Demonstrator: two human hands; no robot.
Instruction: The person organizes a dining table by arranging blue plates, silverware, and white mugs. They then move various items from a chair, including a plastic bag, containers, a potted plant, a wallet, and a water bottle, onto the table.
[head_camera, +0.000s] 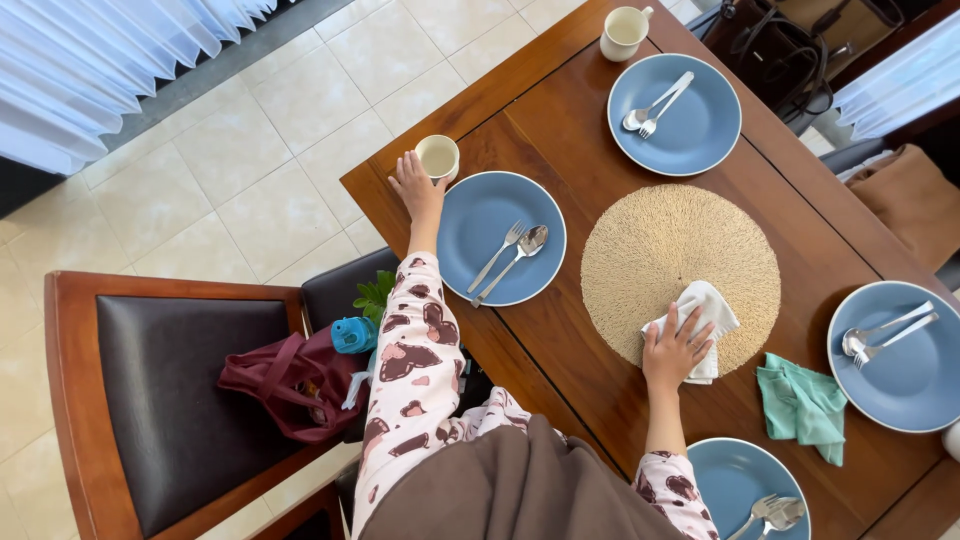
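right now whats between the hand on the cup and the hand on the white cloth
In the head view, a blue plate carrying a fork and spoon lies between the left hand and right hand.

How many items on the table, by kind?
Blue plates: 4
Forks: 4
Spoons: 4
Cups: 2, one at the left hand
Cloths: 2, the white one under the right hand
Woven mat: 1
Total: 17

No packages, labels, signs or screens visible, as far as view shows.
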